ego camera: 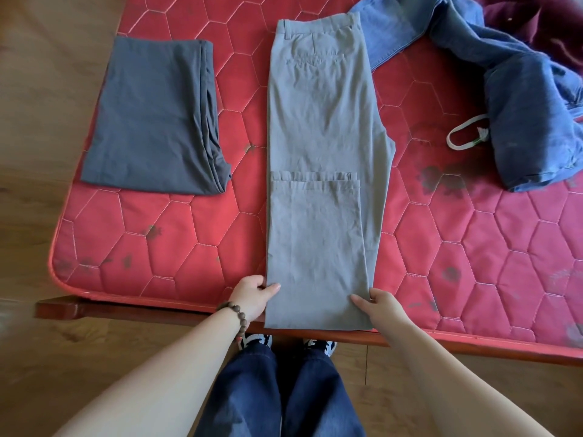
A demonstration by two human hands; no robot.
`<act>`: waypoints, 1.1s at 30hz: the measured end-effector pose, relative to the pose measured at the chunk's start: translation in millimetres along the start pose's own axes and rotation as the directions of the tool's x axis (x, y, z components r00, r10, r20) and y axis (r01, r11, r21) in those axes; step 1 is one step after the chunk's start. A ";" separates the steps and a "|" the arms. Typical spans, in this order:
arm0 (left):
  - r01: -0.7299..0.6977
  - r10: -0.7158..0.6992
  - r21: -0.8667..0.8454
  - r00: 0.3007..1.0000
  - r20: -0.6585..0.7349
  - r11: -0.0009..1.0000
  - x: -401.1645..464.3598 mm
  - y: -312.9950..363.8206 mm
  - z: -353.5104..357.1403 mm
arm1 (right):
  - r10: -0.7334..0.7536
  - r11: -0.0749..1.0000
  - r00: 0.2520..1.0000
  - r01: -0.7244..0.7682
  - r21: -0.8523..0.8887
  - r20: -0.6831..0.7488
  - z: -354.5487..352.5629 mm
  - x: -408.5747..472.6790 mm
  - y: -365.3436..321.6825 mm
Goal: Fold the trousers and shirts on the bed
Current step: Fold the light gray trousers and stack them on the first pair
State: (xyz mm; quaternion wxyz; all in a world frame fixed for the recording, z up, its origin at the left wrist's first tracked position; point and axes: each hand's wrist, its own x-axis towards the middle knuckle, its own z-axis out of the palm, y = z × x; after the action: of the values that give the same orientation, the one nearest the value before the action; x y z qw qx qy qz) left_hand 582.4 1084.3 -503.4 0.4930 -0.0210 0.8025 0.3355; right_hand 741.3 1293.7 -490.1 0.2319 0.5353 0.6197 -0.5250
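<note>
Light grey trousers (318, 146) lie lengthwise down the middle of the red mattress (176, 234), waistband at the far end. The legs are doubled back, with the hems lying across the middle. My left hand (252, 296) grips the near fold at its left corner, thumb on top. My right hand (380, 305) grips the same fold at its right corner. The fold hangs slightly over the bed's front edge. A dark grey garment (154, 118), folded into a rectangle, lies to the left.
Crumpled blue denim clothes (517, 99) are piled at the far right, with a maroon garment (536, 23) behind them. A white cord loop (463, 134) lies beside the denim. The wooden bed frame (56, 307) juts out at the near left. Wooden floor surrounds the bed.
</note>
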 end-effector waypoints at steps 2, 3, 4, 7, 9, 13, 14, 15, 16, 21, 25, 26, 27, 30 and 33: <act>-0.035 0.049 0.152 0.995 -0.088 0.988 -0.5 7.7 3.8 | 0.031 0.999 0.999 -0.032 -0.038 -0.031 3.5 0.8 -6.1; -0.050 0.073 0.181 0.990 -0.122 0.982 -1.4 11.6 5.3 | 0.048 0.998 0.998 -0.050 -0.049 -0.046 5.2 0.5 -10.2; -0.062 0.089 0.183 0.985 -0.146 0.981 -1.6 14.5 6.4 | 0.058 0.997 0.996 -0.061 -0.053 -0.061 6.6 0.2 -13.5; -0.065 0.084 0.115 0.982 -0.168 0.991 0.0 16.8 5.8 | 0.043 0.997 0.994 -0.049 -0.055 -0.099 8.4 -0.9 -14.5; -0.057 0.066 0.058 0.985 -0.161 0.997 -0.6 15.6 3.7 | 0.038 0.998 0.992 -0.043 -0.038 -0.118 9.2 -2.6 -11.2; -0.039 0.047 0.040 0.969 -0.241 0.998 -1.3 18.2 4.6 | 0.078 0.994 0.987 -0.088 -0.062 -0.140 11.9 -4.5 -11.5; -0.043 0.053 0.040 0.950 -0.306 0.998 -1.1 21.9 4.5 | 0.089 0.990 0.980 -0.107 -0.095 -0.177 14.2 -5.1 -13.4; -0.069 0.082 0.049 0.921 -0.380 0.996 -0.4 26.4 4.0 | 0.082 0.983 0.965 -0.119 -0.139 -0.250 17.3 -6.9 -16.4; -0.133 0.164 0.100 0.876 -0.455 0.986 1.7 31.3 3.7 | 0.025 0.973 0.932 -0.106 -0.206 -0.361 20.9 -8.5 -19.8; -0.453 0.763 0.749 0.637 -0.107 0.484 30.4 54.7 16.1 | -0.733 0.565 0.627 0.345 -0.749 -0.265 47.4 12.2 -45.4; -0.496 0.699 0.849 0.673 0.243 0.182 67.4 58.4 31.6 | -0.834 0.284 0.549 0.507 -0.814 0.051 60.5 55.4 -76.4; -0.479 0.708 0.862 0.667 0.234 0.165 76.6 61.6 28.1 | -0.832 0.268 0.550 0.511 -0.817 0.071 56.4 68.2 -83.6; -0.458 0.717 0.878 0.659 0.229 0.141 86.3 66.0 22.6 | -0.829 0.257 0.554 0.506 -0.824 0.081 49.2 80.6 -91.3; -0.391 0.736 0.918 0.638 0.225 0.059 114.2 81.8 2.6 | -0.818 0.160 0.560 0.441 -0.883 0.132 18.1 113.5 -110.2; -0.359 0.746 0.919 0.654 0.124 0.162 127.7 93.9 -9.9 | -0.785 0.188 0.616 0.336 -0.923 0.064 -5.2 129.0 -114.3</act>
State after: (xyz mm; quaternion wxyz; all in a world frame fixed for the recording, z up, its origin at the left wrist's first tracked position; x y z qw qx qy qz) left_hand 474.9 1189.4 -554.7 0.1036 0.4835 0.8692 0.0042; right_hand 597.8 1366.7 -551.9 0.1100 0.1571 0.9806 -0.0412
